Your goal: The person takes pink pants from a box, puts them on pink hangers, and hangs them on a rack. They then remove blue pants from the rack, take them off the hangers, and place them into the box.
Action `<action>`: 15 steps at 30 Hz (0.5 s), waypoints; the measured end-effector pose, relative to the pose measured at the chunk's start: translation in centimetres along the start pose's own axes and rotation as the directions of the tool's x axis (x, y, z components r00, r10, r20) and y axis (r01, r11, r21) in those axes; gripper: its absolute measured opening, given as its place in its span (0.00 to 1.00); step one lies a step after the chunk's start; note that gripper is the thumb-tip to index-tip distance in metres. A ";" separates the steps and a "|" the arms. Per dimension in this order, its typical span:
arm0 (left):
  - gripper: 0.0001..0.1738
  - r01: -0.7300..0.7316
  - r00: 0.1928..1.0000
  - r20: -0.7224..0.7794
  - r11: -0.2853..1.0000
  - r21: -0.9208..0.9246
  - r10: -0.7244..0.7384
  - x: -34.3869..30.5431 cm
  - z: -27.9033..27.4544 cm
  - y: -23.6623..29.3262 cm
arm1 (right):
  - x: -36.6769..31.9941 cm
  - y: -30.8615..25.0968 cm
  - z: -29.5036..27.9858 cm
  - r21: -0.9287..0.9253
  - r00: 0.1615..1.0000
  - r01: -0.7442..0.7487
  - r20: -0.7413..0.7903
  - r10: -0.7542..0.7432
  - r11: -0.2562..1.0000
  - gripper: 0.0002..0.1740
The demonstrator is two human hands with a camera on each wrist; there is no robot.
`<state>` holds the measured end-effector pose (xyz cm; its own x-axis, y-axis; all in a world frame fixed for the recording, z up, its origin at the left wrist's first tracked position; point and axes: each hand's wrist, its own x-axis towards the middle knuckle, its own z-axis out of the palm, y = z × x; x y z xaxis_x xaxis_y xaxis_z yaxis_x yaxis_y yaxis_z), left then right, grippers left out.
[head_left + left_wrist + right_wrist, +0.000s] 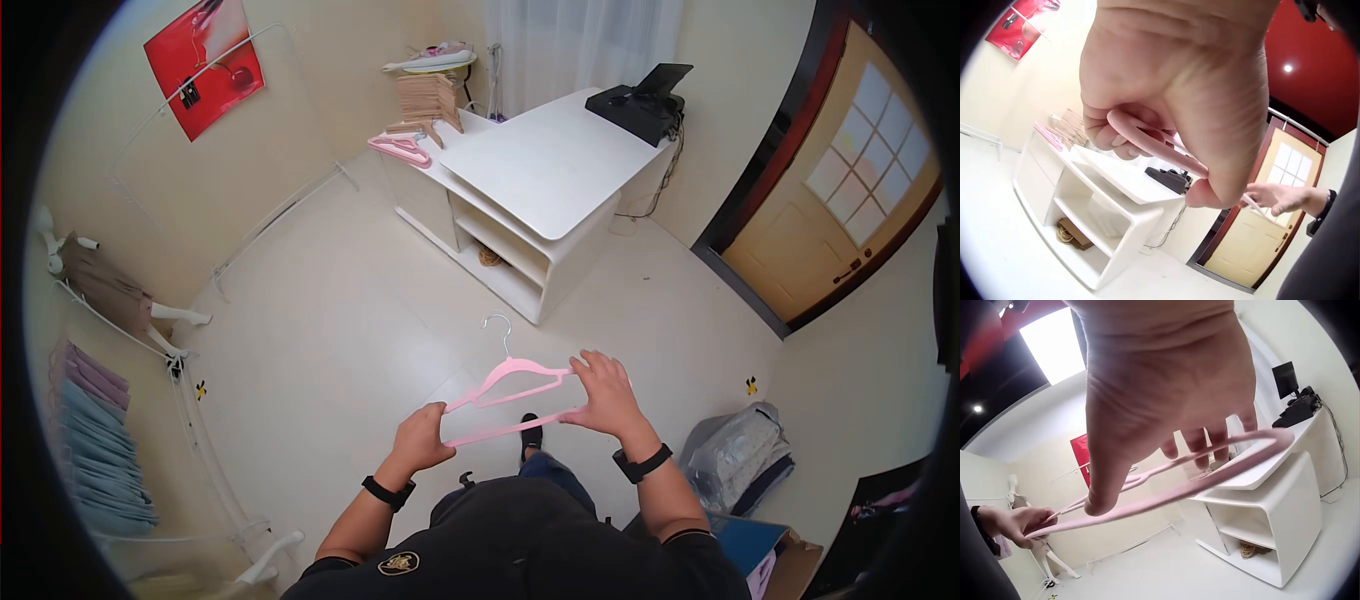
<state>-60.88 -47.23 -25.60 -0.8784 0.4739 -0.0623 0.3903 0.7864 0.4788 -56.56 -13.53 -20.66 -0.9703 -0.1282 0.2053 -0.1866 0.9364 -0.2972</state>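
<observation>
A pink clothes hanger (508,367) with a silver metal hook (507,335) is held level in front of the body, hook pointing away. My left hand (420,438) grips its left end, fingers curled round the bar and thumb against it in the left wrist view. At the other end is my right hand (606,396), its fingers spread and fairly straight. The right thumb (1102,499) touches the lower bar, while the fingertips reach behind the upper bar. Nothing hangs on the hanger.
Ahead stands a white counter (540,170) with a black monitor unit (640,105), stacked wooden hangers (428,100) and more pink hangers (400,150). Clothes hang on a rack (105,440) at left. Plastic-wrapped garments (735,455) and a cardboard box (795,565) lie at right.
</observation>
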 end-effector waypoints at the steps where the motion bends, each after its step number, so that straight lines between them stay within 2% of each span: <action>1: 0.34 -0.015 1.000 0.020 1.000 0.002 0.015 1.2 -0.1 0.0 | 0.7 1.9 0.5 0.011 1.000 0.009 -0.009 -0.009 1.000 0.52; 3: 0.35 -0.016 0.999 0.035 1.000 0.011 0.015 4.1 -0.5 0.5 | 2.2 5.5 1.2 0.128 0.965 -0.066 0.260 0.031 0.990 0.53; 5: 0.35 -0.006 0.995 0.103 1.000 0.004 0.006 6.3 -1.5 0.9 | 4.0 8.2 1.8 0.131 0.965 -0.039 0.262 0.004 0.991 0.52; 7: 0.35 -0.003 0.994 0.107 0.999 0.033 0.000 8.6 -2.7 1.3 | 6.1 10.2 2.2 0.132 0.923 -0.126 0.379 0.067 0.983 0.51; 9: 0.35 -0.009 0.995 0.104 0.999 0.047 0.004 10.8 -3.8 1.4 | 8.5 11.4 3.0 0.189 0.933 -0.082 0.359 0.009 0.979 0.51; 15: 0.35 0.180 0.973 0.145 0.983 0.024 -0.181 13.0 -5.6 -0.3 | 15.4 11.9 4.7 0.257 0.918 0.060 0.365 -0.154 0.965 0.45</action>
<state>-73.95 -43.50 -21.65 -0.8853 0.3758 -0.2741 0.2325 0.8678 0.4391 -74.47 -5.93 -25.44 -0.9183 -0.3815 -0.1060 -0.2778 0.8115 -0.5140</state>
